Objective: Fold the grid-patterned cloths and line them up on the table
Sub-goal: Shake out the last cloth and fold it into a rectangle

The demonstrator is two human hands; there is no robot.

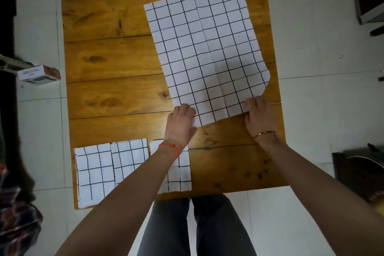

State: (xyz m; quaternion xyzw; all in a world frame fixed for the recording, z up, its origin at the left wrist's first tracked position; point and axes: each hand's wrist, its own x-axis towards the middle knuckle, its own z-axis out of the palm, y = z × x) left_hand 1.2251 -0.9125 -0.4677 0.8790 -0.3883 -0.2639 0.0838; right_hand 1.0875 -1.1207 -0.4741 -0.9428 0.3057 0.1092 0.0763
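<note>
Left hand (pixel 182 118) and right hand (pixel 256 113) pinch the near corners of a light, limp unfolded cloth (pixel 207 48) beyond three folded cloths (pixel 95 172).

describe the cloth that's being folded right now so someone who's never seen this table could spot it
On the wooden table, look at the far right half. The large grid cloth lies open there, both hands gripping its near edge. Unlike the three small folded ones by the near left edge, it is unfolded.

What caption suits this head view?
Both hands grip the open grid cloth; three folded cloths line the table.
</note>
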